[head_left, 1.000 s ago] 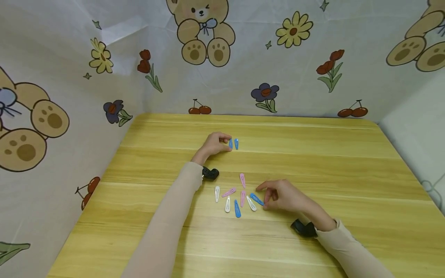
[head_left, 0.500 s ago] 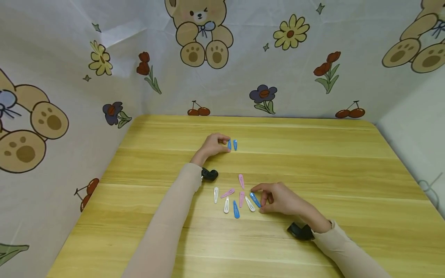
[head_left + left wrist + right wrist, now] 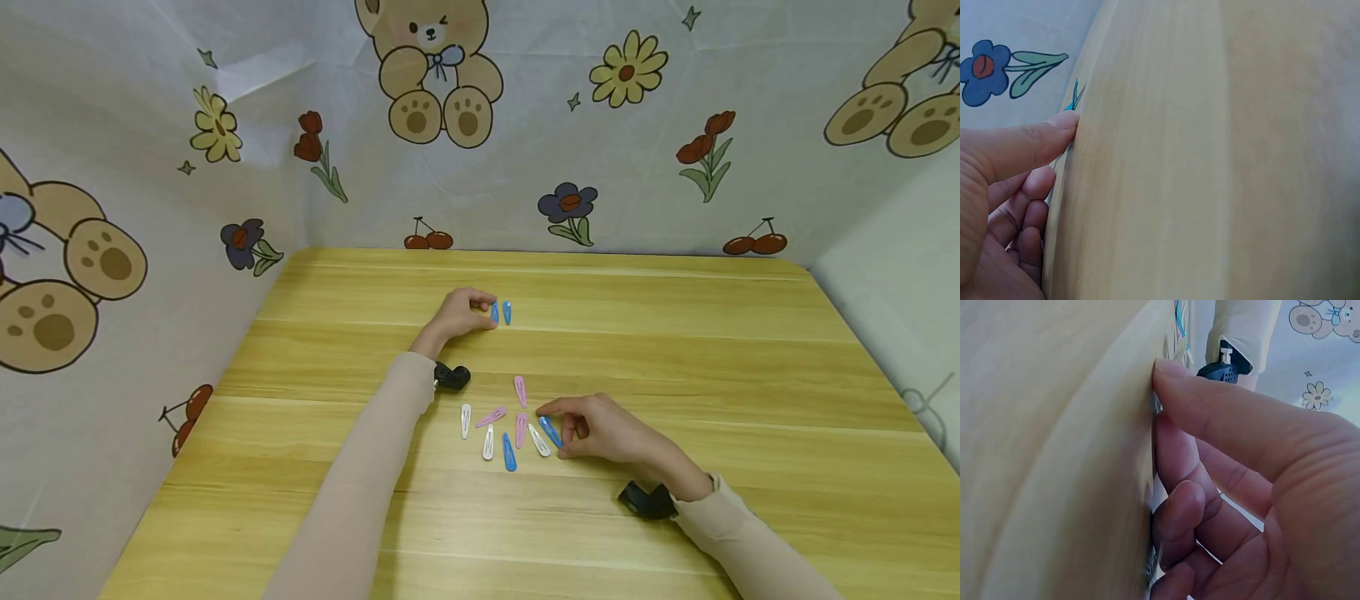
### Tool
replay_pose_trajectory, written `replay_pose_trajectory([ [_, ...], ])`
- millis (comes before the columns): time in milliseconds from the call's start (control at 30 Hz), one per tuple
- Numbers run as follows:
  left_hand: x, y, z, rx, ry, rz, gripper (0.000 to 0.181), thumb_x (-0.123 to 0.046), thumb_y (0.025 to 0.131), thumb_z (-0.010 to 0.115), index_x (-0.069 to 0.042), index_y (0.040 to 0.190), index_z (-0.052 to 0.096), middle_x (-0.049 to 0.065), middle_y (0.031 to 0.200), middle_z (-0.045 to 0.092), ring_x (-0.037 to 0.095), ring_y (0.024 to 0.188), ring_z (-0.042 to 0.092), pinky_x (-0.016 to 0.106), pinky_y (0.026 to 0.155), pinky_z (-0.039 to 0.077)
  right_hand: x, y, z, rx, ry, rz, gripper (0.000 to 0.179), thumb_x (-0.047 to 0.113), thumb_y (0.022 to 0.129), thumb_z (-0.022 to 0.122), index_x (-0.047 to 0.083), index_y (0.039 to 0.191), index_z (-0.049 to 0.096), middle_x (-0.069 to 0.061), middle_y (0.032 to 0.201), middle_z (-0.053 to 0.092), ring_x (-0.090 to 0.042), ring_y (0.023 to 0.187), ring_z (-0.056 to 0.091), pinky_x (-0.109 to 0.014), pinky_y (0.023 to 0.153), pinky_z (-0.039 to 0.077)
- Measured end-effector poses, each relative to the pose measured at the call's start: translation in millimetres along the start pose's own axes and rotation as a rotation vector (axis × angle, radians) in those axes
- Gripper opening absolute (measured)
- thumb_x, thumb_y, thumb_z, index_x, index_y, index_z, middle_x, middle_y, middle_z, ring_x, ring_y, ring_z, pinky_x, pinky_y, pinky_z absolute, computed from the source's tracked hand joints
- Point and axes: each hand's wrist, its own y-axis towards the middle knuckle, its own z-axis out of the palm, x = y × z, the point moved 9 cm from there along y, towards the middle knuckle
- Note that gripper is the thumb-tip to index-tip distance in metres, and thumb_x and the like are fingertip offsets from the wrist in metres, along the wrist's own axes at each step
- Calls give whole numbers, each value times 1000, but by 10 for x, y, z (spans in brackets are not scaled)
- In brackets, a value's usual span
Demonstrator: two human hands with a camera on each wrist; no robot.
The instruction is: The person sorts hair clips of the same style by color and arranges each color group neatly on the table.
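Observation:
At the far side of the table, my left hand (image 3: pixel 459 312) pinches a blue hair clip (image 3: pixel 495 312) end to end between thumb and forefinger. A second blue clip (image 3: pixel 507 312) lies just right of it, parallel. My right hand (image 3: pixel 606 429) is at the right of a loose group of clips, its forefinger and thumb at the two ends of a slanted blue clip (image 3: pixel 551 432). Beside that lie a white clip (image 3: pixel 539 440) and a pink clip (image 3: pixel 521 430). In the right wrist view the thumb (image 3: pixel 1210 406) mostly hides the clip.
Left of the right hand lie another blue clip (image 3: pixel 509 452), white clips (image 3: pixel 488 442) and pink clips (image 3: pixel 491 417). The wooden table (image 3: pixel 675 333) meets a patterned cloth (image 3: pixel 517 167) at the back. Each wrist wears a black camera (image 3: pixel 649 502).
My right hand has moved slightly left, closing its fingers around the blue clip, which has turned steeper. The left hand stays on its clip. The head view has shifted a little.

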Motion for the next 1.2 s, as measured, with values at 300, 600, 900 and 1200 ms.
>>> replay_pose_trajectory([
  [300,15,-2,-21,-5,9,-1,46,-12,81,80,-7,125,67,5,98,60,20,93,51,30,85,43,4,11,2,5,-2,3,45,10,82,78,7,125,64,10,73,60,-2,59,47,-18,55,40],
  [600,0,-10,-23,-4,6,-5,46,-11,81,80,-6,125,67,5,98,60,21,93,52,30,85,43,71,-1,-94,-72,-57,-39,45,12,78,82,5,120,67,1,84,60,-6,65,48,-20,57,43],
  [900,-69,-22,-4,-2,8,-2,45,-9,81,79,-6,124,67,5,97,60,21,93,52,31,87,44,215,105,-587,-256,-118,-70,50,4,72,84,-2,118,66,-3,87,65,-16,77,59,-27,67,49],
  [1200,-36,-18,-3,-3,3,-4,44,-10,82,79,-6,124,67,5,96,60,20,92,52,30,85,44,142,647,-1225,-398,-59,65,52,5,78,81,-2,127,62,-15,100,67,-24,85,64,-27,72,51],
])
